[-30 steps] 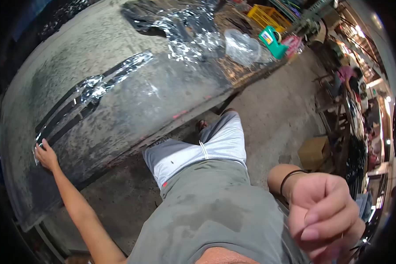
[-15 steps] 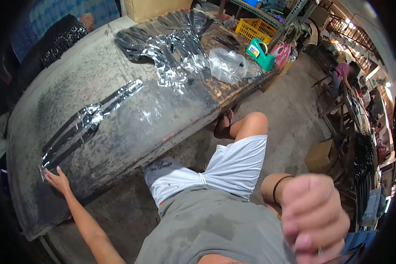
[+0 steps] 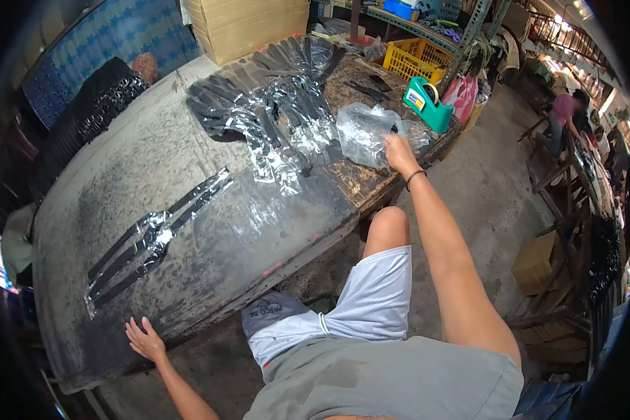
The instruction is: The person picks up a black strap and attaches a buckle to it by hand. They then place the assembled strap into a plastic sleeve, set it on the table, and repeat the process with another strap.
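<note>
My left hand (image 3: 145,339) rests near the front edge of the worn dark table (image 3: 189,273), empty, its fingers spread. Just beyond it lies a bundle of black straps in clear plastic wrap (image 3: 154,234), flat and untouched. My right hand (image 3: 401,155) is over a clear plastic bag (image 3: 362,133) at the table's right end, with its fingers curled together. Whether they grip the bag or something small in it is hidden. A small dark item shows by the fingertips. Left of the bag spreads a pile of wrapped black straps (image 3: 273,105).
A green tape dispenser (image 3: 428,105) stands at the right corner, near a yellow crate (image 3: 416,59). A cardboard box (image 3: 248,28) sits at the back. Stacked black straps (image 3: 91,105) lie at the far left. Another person (image 3: 561,115) works at a bench on the right.
My right hand has swung from close to the camera out to the plastic bag. My left hand has come off the end of the strap bundle and moved toward the table edge.
</note>
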Demonstrator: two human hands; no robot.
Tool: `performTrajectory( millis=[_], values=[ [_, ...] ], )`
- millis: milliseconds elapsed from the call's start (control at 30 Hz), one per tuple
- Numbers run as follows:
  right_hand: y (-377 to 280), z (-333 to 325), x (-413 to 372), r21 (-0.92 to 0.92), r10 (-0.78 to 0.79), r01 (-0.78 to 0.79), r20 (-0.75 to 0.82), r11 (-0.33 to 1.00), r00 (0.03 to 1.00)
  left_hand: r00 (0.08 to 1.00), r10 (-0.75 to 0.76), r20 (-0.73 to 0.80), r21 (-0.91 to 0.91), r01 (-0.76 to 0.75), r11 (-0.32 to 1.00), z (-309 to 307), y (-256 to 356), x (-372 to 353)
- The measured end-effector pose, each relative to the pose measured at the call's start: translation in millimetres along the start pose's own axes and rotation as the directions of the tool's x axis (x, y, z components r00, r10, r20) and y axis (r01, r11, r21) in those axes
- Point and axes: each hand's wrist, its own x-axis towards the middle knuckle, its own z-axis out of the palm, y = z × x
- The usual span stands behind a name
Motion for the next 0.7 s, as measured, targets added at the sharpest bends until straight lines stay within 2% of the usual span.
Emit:
performTrajectory(
  millis=[33,67,100,167,200,233,267,300,333,433,467,500,567,600,633,700],
  values=[
    [0.2,4.1,13.8,-0.056,0.005,0.001,0.105,0.998,0.994,1.000,-0.021,0.003,-0.011,0.022,1.000,-0.2,2.2,-0.7],
    [15.0,18.8,25.1,-0.096,-0.267,0.262,-0.041,0.960,0.963,0.999,-0.032,0.008,-0.028,0.032,0.999,-1.2,3.4,-0.5],
    [29.1,32.2,38.5,-0.088,-0.267,0.262,-0.046,0.961,0.963,0.999,-0.033,-0.002,-0.025,0.033,0.999,-2.6,4.2,-0.9],
    [44.6,51.5,64.6,-0.255,-0.293,0.279,-0.022,0.926,0.956,0.999,-0.050,0.010,-0.066,0.050,0.997,-4.3,6.1,-1.7],
    [69.0,71.0,76.4,-0.312,-0.375,0.328,-0.107,0.892,0.921,0.999,-0.051,0.001,-0.064,0.051,0.997,-4.7,5.7,-1.5],
    [59.5,64.6,79.4,-0.306,-0.375,0.327,-0.112,0.894,0.920,0.999,-0.049,0.002,-0.067,0.049,0.997,-4.4,5.4,-1.8],
    [35.8,46.9,78.4,-0.313,-0.102,0.095,-0.006,0.945,0.995,0.999,-0.048,0.003,-0.069,0.048,0.996,-4.3,5.8,-1.2],
    [22.5,39.0,75.8,-0.345,0.182,-0.138,0.099,0.928,0.978,0.999,-0.047,-0.002,-0.065,0.047,0.997,-3.9,6.3,-0.6],
    [38.8,57.5,73.0,-0.436,0.071,-0.107,-0.098,0.894,0.993,0.999,-0.046,-0.005,-0.073,0.045,0.996,-3.4,5.8,-0.4],
    [109.6,107.9,105.5,-0.451,0.133,-0.163,-0.098,0.877,0.986,0.999,-0.047,-0.007,-0.081,0.046,0.996,-6.5,6.5,-1.4],
    [70.0,65.6,90.8,-0.494,-0.048,0.050,0.017,0.868,0.999,0.999,-0.046,-0.007,-0.087,0.045,0.995,-6.5,7.3,-1.8],
    [53.6,49.5,84.8,-0.496,-0.048,0.050,0.018,0.867,0.999,0.999,-0.046,-0.005,-0.087,0.045,0.995,-6.3,7.2,-1.6],
    [34.7,29.4,78.7,-0.336,-0.096,0.065,-0.076,0.940,0.993,0.999,-0.052,-0.006,-0.075,0.052,0.996,-4.9,6.8,-1.3],
    [27.2,21.4,81.7,-0.326,-0.019,0.001,-0.052,0.945,0.998,0.999,-0.052,-0.003,-0.076,0.051,0.996,-4.5,7.1,-1.5],
    [25.0,17.1,82.1,-0.328,-0.019,0.001,-0.049,0.945,0.999,0.999,-0.048,-0.003,-0.076,0.048,0.996,-5.4,8.0,-1.5],
    [17.5,12.8,81.6,-0.392,0.136,-0.132,-0.018,0.910,0.991,0.998,-0.057,-0.004,-0.071,0.057,0.996,-8.1,8.3,-1.4]
  ],
)
